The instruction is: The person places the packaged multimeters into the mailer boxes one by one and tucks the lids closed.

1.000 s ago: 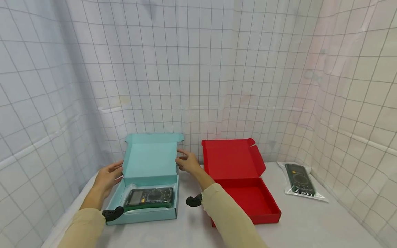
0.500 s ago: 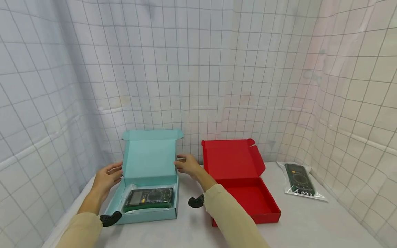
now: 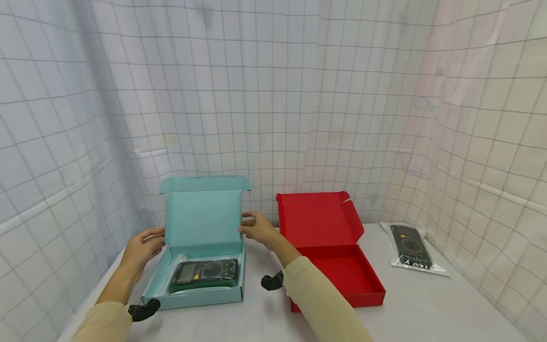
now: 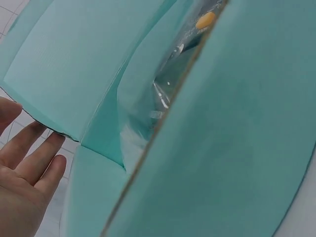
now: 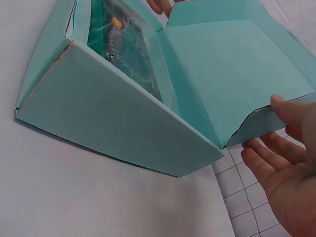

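A light teal cardboard box (image 3: 202, 298) stands on the table with its lid (image 3: 204, 218) raised at the back. In it lies a dark multimeter (image 3: 205, 274) with a green edge, wrapped in clear plastic. My right hand (image 3: 260, 230) pinches the lid's right side flap (image 5: 266, 118), thumb on the near face and fingers behind. At the lid's left edge is my left hand (image 3: 143, 249); in the left wrist view its fairly straight fingers (image 4: 47, 148) touch that edge, and the thumb lies close by.
To the right stands a red cardboard box (image 3: 363, 299), lid up and nothing visible inside. Farther right, a second bagged multimeter (image 3: 411, 247) lies on the white table (image 3: 427, 304). Grid-patterned curtains (image 3: 273, 95) hang behind and at both sides.
The teal lid has swung up towards upright, its top flap now higher and slightly left. My left hand has shifted a little left and down with its edge; my right hand stays on its flap.
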`<state>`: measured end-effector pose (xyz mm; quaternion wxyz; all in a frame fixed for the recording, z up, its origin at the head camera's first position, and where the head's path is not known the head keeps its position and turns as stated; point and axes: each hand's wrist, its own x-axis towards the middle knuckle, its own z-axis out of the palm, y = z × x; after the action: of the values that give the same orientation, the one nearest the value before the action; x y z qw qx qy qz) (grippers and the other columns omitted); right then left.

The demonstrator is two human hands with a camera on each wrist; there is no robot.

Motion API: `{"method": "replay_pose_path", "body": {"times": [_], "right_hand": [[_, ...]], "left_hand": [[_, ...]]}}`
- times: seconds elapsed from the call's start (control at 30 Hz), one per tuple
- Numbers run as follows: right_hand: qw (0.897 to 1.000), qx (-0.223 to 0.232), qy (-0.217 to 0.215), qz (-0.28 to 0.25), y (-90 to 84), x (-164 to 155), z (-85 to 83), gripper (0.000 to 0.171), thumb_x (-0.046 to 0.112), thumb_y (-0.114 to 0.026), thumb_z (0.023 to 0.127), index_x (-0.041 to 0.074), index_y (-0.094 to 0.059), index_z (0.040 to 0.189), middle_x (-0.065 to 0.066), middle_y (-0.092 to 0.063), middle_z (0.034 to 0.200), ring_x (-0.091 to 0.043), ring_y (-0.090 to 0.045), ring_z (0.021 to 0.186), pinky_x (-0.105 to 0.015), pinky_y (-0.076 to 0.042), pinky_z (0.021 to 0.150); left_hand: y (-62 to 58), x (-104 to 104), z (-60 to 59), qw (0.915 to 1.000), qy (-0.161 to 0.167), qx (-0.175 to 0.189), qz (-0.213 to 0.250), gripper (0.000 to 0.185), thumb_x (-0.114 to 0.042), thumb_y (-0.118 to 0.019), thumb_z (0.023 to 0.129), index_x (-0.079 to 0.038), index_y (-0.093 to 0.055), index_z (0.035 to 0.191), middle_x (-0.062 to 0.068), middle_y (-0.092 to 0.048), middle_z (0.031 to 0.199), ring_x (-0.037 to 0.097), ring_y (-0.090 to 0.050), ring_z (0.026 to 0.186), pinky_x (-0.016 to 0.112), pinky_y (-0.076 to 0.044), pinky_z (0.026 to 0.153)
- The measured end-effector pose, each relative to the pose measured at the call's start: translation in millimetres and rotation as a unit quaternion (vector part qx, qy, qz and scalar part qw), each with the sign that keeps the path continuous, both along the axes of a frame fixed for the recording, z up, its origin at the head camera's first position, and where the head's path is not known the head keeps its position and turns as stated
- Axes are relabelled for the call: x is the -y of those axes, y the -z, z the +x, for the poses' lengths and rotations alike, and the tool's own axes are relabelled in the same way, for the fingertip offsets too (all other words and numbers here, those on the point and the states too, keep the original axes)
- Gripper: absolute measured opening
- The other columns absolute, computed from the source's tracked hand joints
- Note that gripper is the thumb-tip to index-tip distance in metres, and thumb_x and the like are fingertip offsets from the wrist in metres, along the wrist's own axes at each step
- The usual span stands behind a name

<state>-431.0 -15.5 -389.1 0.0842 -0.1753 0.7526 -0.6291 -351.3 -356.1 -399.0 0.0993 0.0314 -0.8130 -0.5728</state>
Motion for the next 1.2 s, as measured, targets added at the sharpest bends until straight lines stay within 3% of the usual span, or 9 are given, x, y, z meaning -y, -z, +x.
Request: {"method": "replay_pose_path", "body": {"times": [0.17, 0.33, 0.53, 0.8, 1.07, 1.2], "right_hand": [[0.999, -0.024, -0.007, 0.019, 0.5, -2.5, 4.9, 0.06, 0.017, -0.078, 0.095, 0.01, -0.052, 0.148, -0.009, -0.064, 0.136, -0.027, -0.064, 0.121, -0.042, -0.055, 0.096], [0.998, -0.046, -0.013, 0.05, 0.3, -4.1, 9.1, 0.058, 0.018, -0.076, 0.097, 0.008, -0.052, 0.149, -0.007, -0.063, 0.138, -0.028, -0.061, 0.125, -0.04, -0.054, 0.098], [0.996, -0.062, -0.017, 0.056, -1.4, -3.2, 12.5, 0.055, 0.014, -0.077, 0.096, 0.008, -0.054, 0.146, -0.007, -0.063, 0.138, -0.028, -0.061, 0.126, -0.043, -0.054, 0.098], [0.995, -0.08, -0.025, 0.058, 2.8, -4.4, 15.7, 0.052, 0.011, -0.079, 0.093, 0.011, -0.056, 0.14, -0.008, -0.064, 0.136, -0.029, -0.062, 0.125, -0.046, -0.055, 0.097], [0.994, -0.091, -0.044, 0.049, 4.5, -7.7, 18.6, 0.052, 0.007, -0.079, 0.092, 0.011, -0.055, 0.138, -0.011, -0.063, 0.139, -0.031, -0.064, 0.123, -0.044, -0.055, 0.096], [0.992, -0.1, -0.045, 0.063, 5.6, -8.3, 19.1, 0.053, 0.007, -0.08, 0.091, 0.014, -0.055, 0.138, -0.009, -0.062, 0.14, -0.03, -0.065, 0.122, -0.042, -0.057, 0.093]], "left_hand": [[-0.1, 3.3, 5.8, 0.9999, 0.009, -0.013, -0.006, 0.048, -0.021, -0.054, 0.109, 0.011, -0.047, 0.145, 0.03, -0.045, 0.151, 0.008, -0.064, 0.11, 0.02, -0.055, 0.086], [0.7, 5.6, 11.6, 0.9994, 0.023, -0.023, -0.014, 0.049, -0.023, -0.055, 0.109, 0.012, -0.048, 0.142, 0.029, -0.048, 0.148, 0.005, -0.066, 0.108, 0.017, -0.053, 0.085], [1.2, 10.1, 18.4, 0.999, 0.033, -0.025, -0.013, 0.052, -0.022, -0.056, 0.108, 0.015, -0.046, 0.145, 0.02, -0.06, 0.138, -0.005, -0.065, 0.099, 0.015, -0.053, 0.083], [7.1, 14.4, 22.2, 0.9993, 0.035, -0.008, -0.013, 0.043, -0.01, -0.05, 0.107, 0.015, -0.049, 0.142, 0.023, -0.058, 0.142, -0.004, -0.065, 0.1, 0.015, -0.053, 0.083], [16.3, 18.5, 23.4, 0.9977, 0.047, -0.026, 0.041, 0.03, -0.001, -0.053, 0.103, 0.013, -0.06, 0.128, -0.004, -0.068, 0.121, -0.002, -0.067, 0.1, 0.017, -0.054, 0.084], [17.5, 20.3, 25.3, 0.9968, 0.056, -0.031, 0.047, 0.026, 0.0, -0.052, 0.102, 0.01, -0.064, 0.123, -0.005, -0.068, 0.119, -0.002, -0.067, 0.1, 0.018, -0.055, 0.084]]}}
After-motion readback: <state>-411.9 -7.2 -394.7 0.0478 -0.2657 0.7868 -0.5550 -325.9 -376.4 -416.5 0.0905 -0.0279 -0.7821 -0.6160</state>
